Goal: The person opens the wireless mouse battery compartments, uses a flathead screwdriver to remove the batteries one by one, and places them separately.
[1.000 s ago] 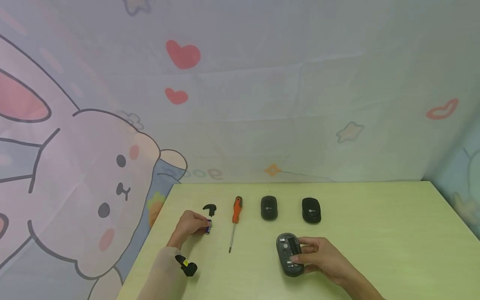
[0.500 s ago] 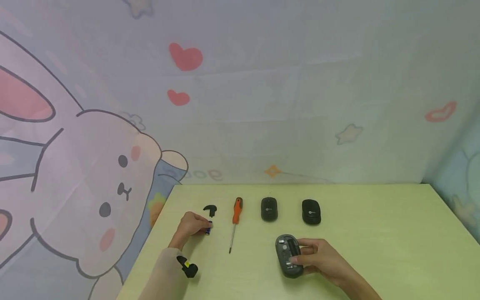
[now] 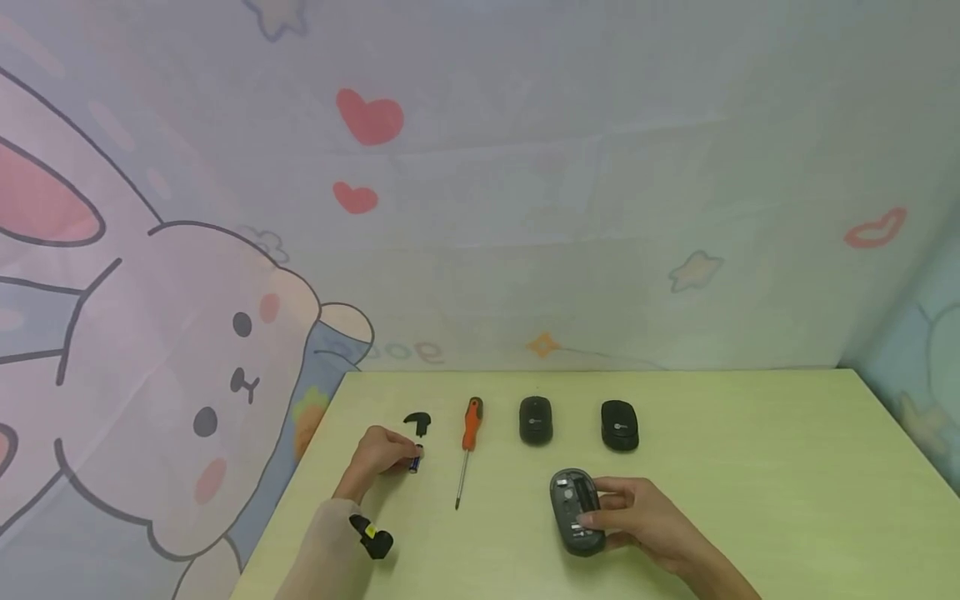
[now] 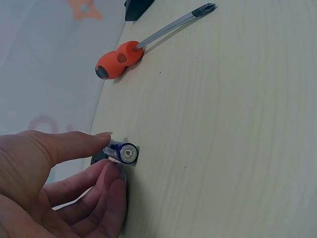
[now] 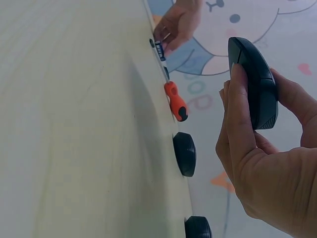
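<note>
In the head view, my left hand (image 3: 377, 452) pinches a small blue-and-silver battery (image 4: 124, 151) between thumb and fingers, low over the table's left side. Its round end faces the left wrist camera. Just beyond it lies a small black piece (image 3: 418, 422) shaped like a hammer head, mostly hidden in the left wrist view. My right hand (image 3: 645, 518) grips a dark computer mouse (image 3: 574, 510) by its right edge, raised above the table. The mouse's underside faces the head camera, showing a long dark recess; the right wrist view has it side-on.
A screwdriver (image 3: 471, 433) with an orange-and-black handle lies to the right of the battery, tip toward me. Farther right, two black mice, a left one (image 3: 536, 420) and a right one (image 3: 619, 426), rest near the back of the pale table (image 3: 757, 467). A printed cloth (image 3: 600, 208) hangs behind.
</note>
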The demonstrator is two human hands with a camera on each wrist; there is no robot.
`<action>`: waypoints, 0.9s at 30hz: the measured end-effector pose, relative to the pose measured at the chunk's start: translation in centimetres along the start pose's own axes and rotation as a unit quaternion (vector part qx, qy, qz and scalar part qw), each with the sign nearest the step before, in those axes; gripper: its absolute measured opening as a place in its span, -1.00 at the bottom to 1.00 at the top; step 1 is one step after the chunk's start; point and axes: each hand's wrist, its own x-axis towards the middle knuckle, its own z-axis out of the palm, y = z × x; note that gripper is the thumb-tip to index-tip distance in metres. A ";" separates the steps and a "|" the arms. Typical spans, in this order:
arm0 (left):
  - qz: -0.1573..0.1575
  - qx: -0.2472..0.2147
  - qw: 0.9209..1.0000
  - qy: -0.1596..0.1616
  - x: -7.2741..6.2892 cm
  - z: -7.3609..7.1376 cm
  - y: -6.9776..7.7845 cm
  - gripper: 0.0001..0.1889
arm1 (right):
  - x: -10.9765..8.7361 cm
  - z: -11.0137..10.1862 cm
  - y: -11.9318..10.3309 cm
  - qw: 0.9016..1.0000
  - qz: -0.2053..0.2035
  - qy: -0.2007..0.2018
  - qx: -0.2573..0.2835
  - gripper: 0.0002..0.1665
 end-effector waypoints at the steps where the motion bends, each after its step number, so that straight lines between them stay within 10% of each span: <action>1: 0.002 -0.001 1.000 0.000 0.0 0.0 0.0 -0.79 | 0.0 0.0 -0.1 1.000 -0.001 0.001 -0.002 0.01; 8: 0.022 -0.025 0.999 0.009 -1.1 -1.0 0.5 -0.72 | -0.3 -0.2 -0.5 1.000 -0.002 0.006 -0.009 0.06; 15: 0.109 -0.017 0.993 0.030 -5.2 -1.1 3.1 -0.73 | -0.6 -0.3 -0.9 1.000 0.008 0.023 -0.020 0.08; 27: 0.177 -0.107 0.965 -0.162 -11.4 5.0 8.1 -0.68 | -1.2 -0.8 -1.5 0.999 0.001 0.042 -0.031 0.01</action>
